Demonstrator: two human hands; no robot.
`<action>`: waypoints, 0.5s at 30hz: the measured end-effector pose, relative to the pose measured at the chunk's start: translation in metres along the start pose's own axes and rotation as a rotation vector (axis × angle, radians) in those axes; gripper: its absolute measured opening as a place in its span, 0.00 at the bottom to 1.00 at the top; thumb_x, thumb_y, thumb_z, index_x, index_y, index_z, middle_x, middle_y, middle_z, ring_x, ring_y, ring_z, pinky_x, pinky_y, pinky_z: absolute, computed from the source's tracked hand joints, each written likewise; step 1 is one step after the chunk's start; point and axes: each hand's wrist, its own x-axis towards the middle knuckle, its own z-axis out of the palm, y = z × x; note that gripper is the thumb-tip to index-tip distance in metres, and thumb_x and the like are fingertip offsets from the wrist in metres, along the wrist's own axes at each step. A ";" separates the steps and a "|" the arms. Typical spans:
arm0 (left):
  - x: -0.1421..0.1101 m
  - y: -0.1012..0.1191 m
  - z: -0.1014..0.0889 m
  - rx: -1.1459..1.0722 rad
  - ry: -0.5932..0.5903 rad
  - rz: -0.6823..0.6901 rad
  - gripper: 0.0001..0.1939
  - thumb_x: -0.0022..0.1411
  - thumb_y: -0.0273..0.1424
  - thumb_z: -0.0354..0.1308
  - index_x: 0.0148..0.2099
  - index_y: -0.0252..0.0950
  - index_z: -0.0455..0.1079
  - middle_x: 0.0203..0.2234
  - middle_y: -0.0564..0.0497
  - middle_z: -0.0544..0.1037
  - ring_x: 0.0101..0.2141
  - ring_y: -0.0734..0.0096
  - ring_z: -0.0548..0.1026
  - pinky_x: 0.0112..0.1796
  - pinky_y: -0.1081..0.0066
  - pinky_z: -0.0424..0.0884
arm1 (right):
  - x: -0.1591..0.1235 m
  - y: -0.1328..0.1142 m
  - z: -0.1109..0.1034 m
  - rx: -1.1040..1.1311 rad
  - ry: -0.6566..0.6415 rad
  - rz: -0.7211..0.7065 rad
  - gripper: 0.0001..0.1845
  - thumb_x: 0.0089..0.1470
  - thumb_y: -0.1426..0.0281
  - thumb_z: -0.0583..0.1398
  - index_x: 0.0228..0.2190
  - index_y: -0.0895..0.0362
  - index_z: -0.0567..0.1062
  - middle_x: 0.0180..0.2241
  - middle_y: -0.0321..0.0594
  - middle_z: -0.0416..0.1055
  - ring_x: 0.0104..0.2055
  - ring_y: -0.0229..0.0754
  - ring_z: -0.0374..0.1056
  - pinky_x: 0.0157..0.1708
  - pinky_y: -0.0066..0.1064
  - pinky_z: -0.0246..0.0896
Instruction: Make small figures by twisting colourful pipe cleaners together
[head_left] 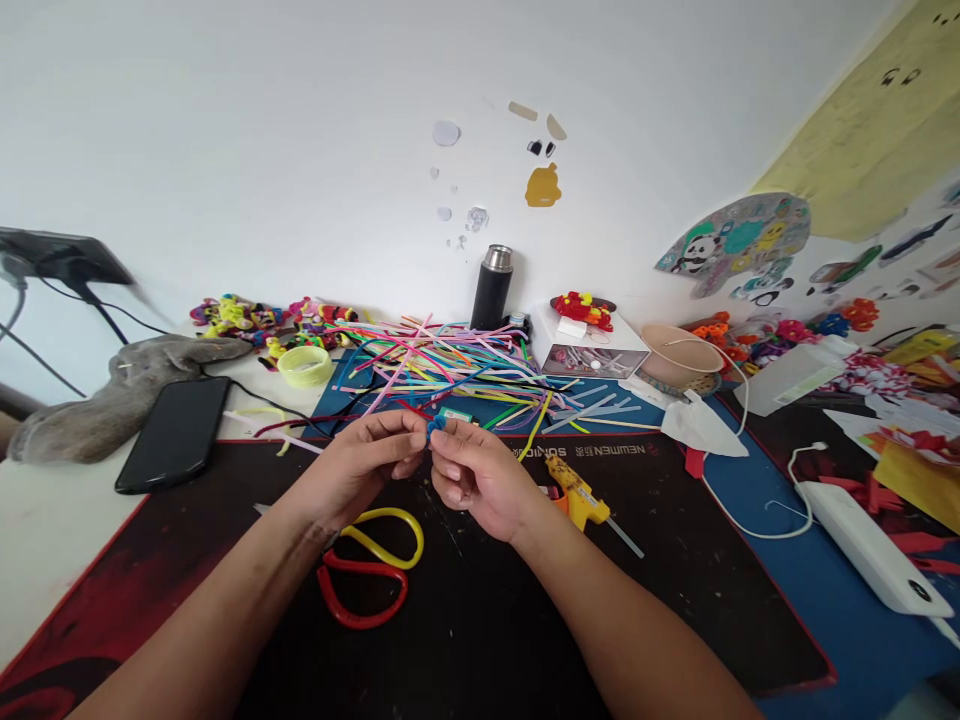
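Between my two hands is a small blue pipe cleaner piece (435,427), bent or coiled, pinched at the fingertips. My left hand (375,455) grips it from the left with thumb and forefinger. From the right, my right hand (480,470) pinches it too, its other fingers curled in. Much of the blue piece is hidden by the fingers. Below my left wrist lie scissors with one yellow and one red handle (364,590), the blades mostly covered by my forearm. A yellow hot glue gun (577,495) lies just right of my right hand, a glue stick poking out of it.
Many coloured pipe cleaners (442,360) are heaped behind my hands. Around them are a black thermos (493,290), a tape roll (305,367), a phone (174,433), a white box (589,345), a peach bowl (675,358) and a white power bank (874,548) with a cable.
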 end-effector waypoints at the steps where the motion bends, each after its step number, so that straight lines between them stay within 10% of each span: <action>1: 0.000 -0.001 0.000 -0.033 -0.011 -0.015 0.18 0.50 0.40 0.79 0.30 0.34 0.77 0.20 0.56 0.68 0.22 0.77 0.60 0.26 0.73 0.56 | 0.000 0.001 0.000 0.003 -0.007 0.002 0.26 0.51 0.56 0.76 0.31 0.54 0.66 0.19 0.23 0.60 0.16 0.29 0.55 0.17 0.27 0.36; 15: 0.003 -0.003 -0.003 -0.023 0.072 -0.014 0.22 0.48 0.44 0.81 0.36 0.34 0.81 0.24 0.53 0.75 0.25 0.75 0.67 0.28 0.73 0.62 | 0.001 -0.002 0.000 0.012 0.125 -0.095 0.25 0.47 0.58 0.76 0.28 0.54 0.66 0.19 0.24 0.60 0.17 0.29 0.53 0.18 0.25 0.37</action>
